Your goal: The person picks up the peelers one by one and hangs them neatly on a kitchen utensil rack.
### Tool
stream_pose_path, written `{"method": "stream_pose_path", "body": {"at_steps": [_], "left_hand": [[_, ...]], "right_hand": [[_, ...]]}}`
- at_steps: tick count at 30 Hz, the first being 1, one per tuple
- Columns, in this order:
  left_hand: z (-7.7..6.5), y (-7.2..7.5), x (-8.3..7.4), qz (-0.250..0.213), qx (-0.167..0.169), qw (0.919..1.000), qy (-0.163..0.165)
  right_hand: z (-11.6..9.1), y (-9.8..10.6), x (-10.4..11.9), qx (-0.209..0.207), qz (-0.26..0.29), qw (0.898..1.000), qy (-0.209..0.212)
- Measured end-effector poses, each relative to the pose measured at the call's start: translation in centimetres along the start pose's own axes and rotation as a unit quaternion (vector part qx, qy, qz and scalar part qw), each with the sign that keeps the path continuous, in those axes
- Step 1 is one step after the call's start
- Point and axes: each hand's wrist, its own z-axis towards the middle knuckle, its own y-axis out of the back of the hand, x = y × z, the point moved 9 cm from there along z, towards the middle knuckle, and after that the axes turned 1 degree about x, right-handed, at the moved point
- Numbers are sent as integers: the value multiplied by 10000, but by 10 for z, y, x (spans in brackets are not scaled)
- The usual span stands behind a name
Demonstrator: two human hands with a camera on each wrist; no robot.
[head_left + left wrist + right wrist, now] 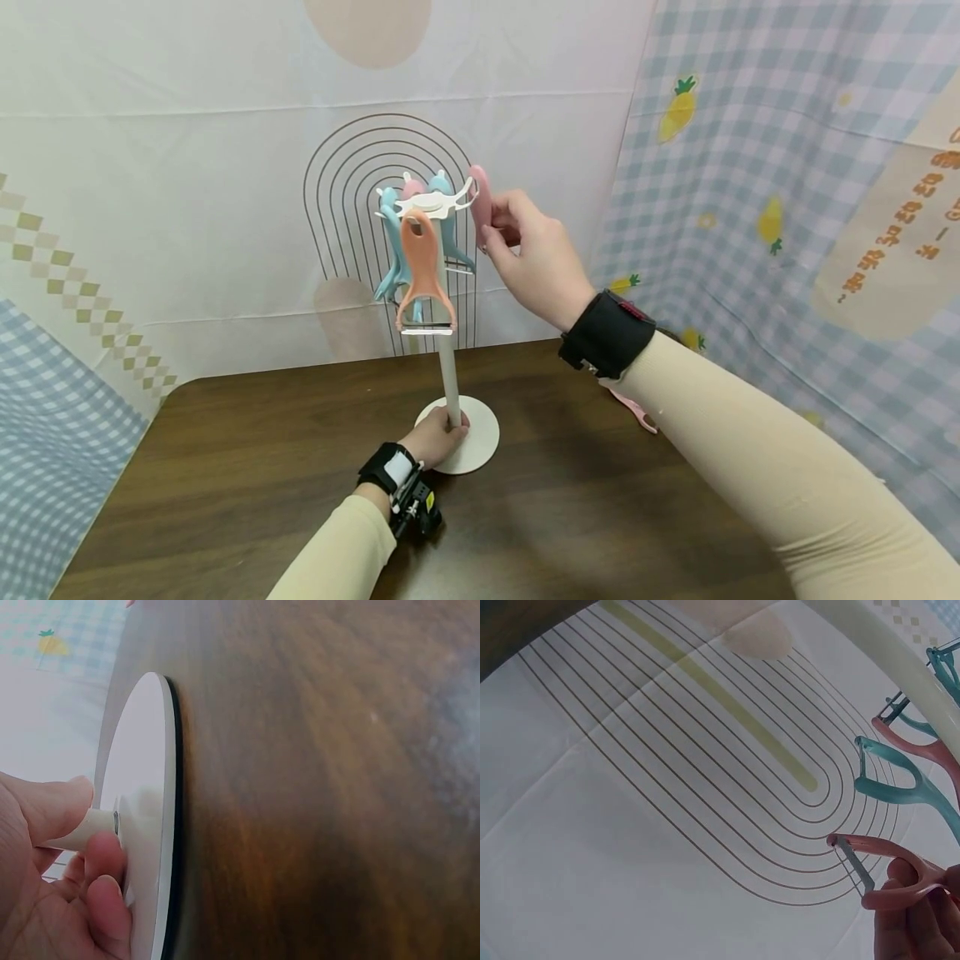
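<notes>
A white stand (447,371) rises from a round base (482,433) on the table, with white hooks at its top. My left hand (435,439) grips the pole just above the base; the left wrist view shows thumb and fingers around it. At the top right hook, my right hand (542,258) pinches a pink peeler (481,193) by its lower part. Its metal blade shows in the right wrist view. Whether the hook passes through its handle I cannot tell. An orange peeler (422,254) hangs in front, blue peelers (392,237) and another pink peeler (412,188) around the pole.
On the brown table (285,442), a pink object (636,410) lies partly hidden behind my right forearm. A white patterned cloth (187,225) hangs behind the stand, and a blue checked cloth (750,167) hangs at the right.
</notes>
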Motion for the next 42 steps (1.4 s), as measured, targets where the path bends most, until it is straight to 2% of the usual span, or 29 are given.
{"method": "stream_pose_path", "body": {"at_steps": [12,17,28,32,34,38,42], "left_hand": [[0,1,1,72,-31,9999,102],[0,1,1,87,-47,9999,97],[1,0,2,101,-18,9999,47],[1,-1,1,127,-8,9999,-28],[2,-1,0,137,-14,9999,-73],[2,0,0,165,-18,9998,-103],[3,-1,3,201,0,9998,-16]], "right_hand": [[-1,-6,2,103,-35,9999,47],[-3,-9,2,152,17,9997,201],[-14,-12,-9,318,-142,9988,332],[-26,-14,-31,470,-348,9979,290],[-33,-14,-49,606,-433,9972,101],[-50,-20,-94,1033,-546,9914,-597],[-76,-27,-142,1519,-748,9766,-1328]]}}
